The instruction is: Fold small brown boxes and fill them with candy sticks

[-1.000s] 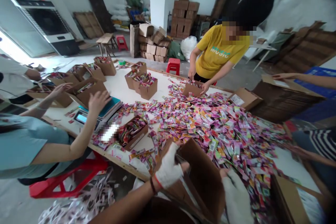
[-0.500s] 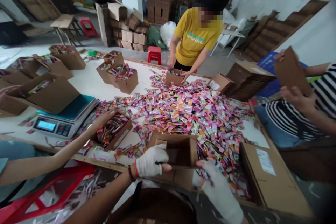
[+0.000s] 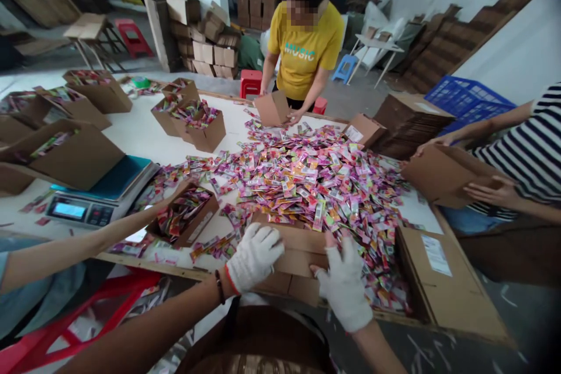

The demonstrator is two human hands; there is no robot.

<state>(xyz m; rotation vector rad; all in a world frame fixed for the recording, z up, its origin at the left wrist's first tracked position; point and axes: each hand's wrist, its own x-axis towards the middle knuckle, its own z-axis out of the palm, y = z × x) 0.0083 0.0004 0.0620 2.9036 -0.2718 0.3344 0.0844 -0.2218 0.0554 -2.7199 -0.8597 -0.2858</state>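
Observation:
In the head view, a brown cardboard box [image 3: 302, 251] lies at the table's near edge, its flaps largely covering the opening. My left hand [image 3: 255, 258], in a white knitted glove, grips its left end with bent fingers. At the right end is my right hand [image 3: 345, 281], gloved too but with bare fingertips showing. Its fingers are spread and it touches the box's edge. Just beyond the box spreads a big heap of small pink and purple packets [image 3: 302, 175]. Left of my hands stands an open box of packets [image 3: 184, 216], with a co-worker's hand reaching into it.
A scale [image 3: 87, 210] bearing a filled box stands at left. Other filled boxes [image 3: 205, 128] are farther back. Across the table a person in yellow [image 3: 307, 47] tilts a box; at right a person in stripes [image 3: 521, 146] holds another. A large carton [image 3: 451, 286] lies at the near right.
My box's dark opening is now mostly covered by flaps. My right hand has risen and spread its fingers. The person across has tipped a box up; the one at right has opened out a flat carton.

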